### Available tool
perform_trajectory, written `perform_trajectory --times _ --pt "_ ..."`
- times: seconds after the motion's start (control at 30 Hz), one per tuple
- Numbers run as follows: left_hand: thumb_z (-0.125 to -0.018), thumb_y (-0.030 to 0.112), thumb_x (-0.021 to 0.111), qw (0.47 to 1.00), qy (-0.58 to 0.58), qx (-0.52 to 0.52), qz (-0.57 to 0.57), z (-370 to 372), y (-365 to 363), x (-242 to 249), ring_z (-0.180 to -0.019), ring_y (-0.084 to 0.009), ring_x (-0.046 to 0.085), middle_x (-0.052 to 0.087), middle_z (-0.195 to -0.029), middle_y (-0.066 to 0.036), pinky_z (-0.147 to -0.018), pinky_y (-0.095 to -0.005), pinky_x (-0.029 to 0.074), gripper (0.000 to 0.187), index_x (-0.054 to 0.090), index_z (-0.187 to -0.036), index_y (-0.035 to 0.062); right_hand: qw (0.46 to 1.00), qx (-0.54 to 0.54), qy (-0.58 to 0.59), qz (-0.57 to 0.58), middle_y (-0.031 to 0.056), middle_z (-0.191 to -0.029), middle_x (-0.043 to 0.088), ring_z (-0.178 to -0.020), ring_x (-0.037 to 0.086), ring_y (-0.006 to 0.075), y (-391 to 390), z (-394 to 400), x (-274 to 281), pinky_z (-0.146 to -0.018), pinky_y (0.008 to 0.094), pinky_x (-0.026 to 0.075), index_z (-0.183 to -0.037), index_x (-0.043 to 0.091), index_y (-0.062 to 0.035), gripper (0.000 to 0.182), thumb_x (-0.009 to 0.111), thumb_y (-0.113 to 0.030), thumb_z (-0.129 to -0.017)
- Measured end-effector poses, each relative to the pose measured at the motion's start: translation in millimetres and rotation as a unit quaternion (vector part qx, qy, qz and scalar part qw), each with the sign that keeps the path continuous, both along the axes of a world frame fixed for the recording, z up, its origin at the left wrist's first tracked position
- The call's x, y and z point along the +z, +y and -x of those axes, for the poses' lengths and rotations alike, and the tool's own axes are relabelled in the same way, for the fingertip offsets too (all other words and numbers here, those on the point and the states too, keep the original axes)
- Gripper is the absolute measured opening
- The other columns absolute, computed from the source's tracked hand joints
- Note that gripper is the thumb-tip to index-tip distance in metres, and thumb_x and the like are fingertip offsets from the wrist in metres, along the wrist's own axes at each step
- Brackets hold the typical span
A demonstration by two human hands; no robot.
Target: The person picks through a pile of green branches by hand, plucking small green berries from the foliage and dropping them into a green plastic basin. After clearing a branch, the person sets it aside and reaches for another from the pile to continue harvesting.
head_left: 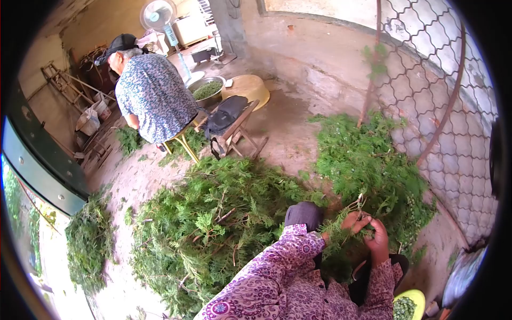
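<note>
My left hand (352,221) is closed around a green evergreen sprig (337,233), whose thin brown stem sticks up past the fingers and whose scaly leaves hang below. Beside it, my right hand (378,241) has thumb and fingers pinched together against the sprig; whatever is between them is too small to make out. A big pile of cut evergreen branches (213,229) lies to the left of my knees. Another leafy heap (368,165) is just beyond my hands, against the wire mesh. Low on the right, a yellow bowl (420,300) holds small green pieces.
Another person (154,96) sits on a stool at the back left, facing away. Near them are a wooden stool (237,130) with a dark bag, a metal basin (220,97) of greenery, a yellow tub (261,93) and a standing fan (170,34). Wire mesh (448,106) borders the right.
</note>
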State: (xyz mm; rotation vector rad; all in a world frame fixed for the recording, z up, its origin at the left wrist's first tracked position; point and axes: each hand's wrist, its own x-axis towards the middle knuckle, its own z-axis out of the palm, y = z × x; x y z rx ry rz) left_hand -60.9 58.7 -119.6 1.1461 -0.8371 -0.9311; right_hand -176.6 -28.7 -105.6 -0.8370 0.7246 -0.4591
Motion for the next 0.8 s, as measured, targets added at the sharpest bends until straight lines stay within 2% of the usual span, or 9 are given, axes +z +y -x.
perform_trajectory --times 0.1,0.27,0.43,0.53,0.7,0.8 --pt "-0.086 0.025 0.050 0.999 -0.026 -0.018 -0.022 -7 0 -2 -0.078 -0.0151 0.054 0.059 -0.082 -0.008 -0.071 -0.0310 0.041 0.028 0.058 -0.094 -0.0011 0.998 0.041 -0.035 -0.011 -0.0041 -0.072 0.051 -0.054 0.047 0.0059 -3 -3 -2 -0.038 0.0168 0.032 -0.083 0.054 -0.0113 0.009 0.057 -0.013 -0.074" --pt "-0.086 0.025 0.048 0.998 -0.009 0.015 -0.064 -5 5 8 -0.082 -0.0202 0.056 0.060 -0.085 -0.013 -0.073 -0.0319 0.042 0.030 0.057 -0.095 -0.0017 0.998 0.044 -0.051 -0.011 -0.0033 -0.073 0.053 -0.054 0.049 0.0061 -5 -5 -6 -0.035 0.0169 0.032 -0.089 0.054 -0.0088 0.015 0.056 -0.011 -0.074" --pt "-0.085 0.024 0.050 0.996 -0.085 0.031 -0.017 -5 1 -3 -0.082 -0.0224 0.057 0.061 -0.087 -0.015 -0.072 -0.0337 0.043 0.029 0.058 -0.096 -0.0018 0.998 0.037 -0.042 -0.015 0.0000 -0.078 0.056 -0.064 0.054 0.0101 -4 -4 -7 -0.047 0.0218 0.042 -0.090 0.054 -0.0051 0.017 0.056 -0.010 -0.074" --pt "-0.084 0.023 0.051 0.996 -0.073 0.045 -0.015 -2 -2 -7 -0.082 -0.0230 0.058 0.061 -0.087 -0.015 -0.072 -0.0338 0.044 0.029 0.058 -0.097 -0.0017 0.998 0.029 -0.042 -0.022 0.0011 -0.079 0.057 -0.067 0.055 0.0117 -1 -4 -4 -0.054 0.0246 0.045 -0.088 0.055 -0.0048 0.014 0.056 -0.009 -0.074" --pt "-0.084 0.025 0.052 0.996 -0.079 0.045 -0.023 -1 -2 -8 -0.082 -0.0233 0.059 0.061 -0.086 -0.015 -0.072 -0.0340 0.045 0.031 0.058 -0.097 -0.0016 0.999 0.031 -0.025 0.002 0.0008 -0.079 0.057 -0.068 0.055 0.0110 1 -5 -3 -0.056 0.0242 0.044 -0.085 0.055 -0.0060 0.012 0.058 -0.011 -0.074" --pt "-0.083 0.028 0.054 0.994 -0.064 0.083 -0.040 5 -6 -17 -0.081 -0.0230 0.059 0.062 -0.087 -0.014 -0.071 -0.0331 0.045 0.033 0.058 -0.099 -0.0008 0.999 0.030 -0.010 0.028 -0.0014 -0.077 0.056 -0.065 0.053 0.0098 5 -11 0 -0.054 0.0233 0.042 -0.083 0.055 -0.0085 0.012 0.060 -0.014 -0.074"
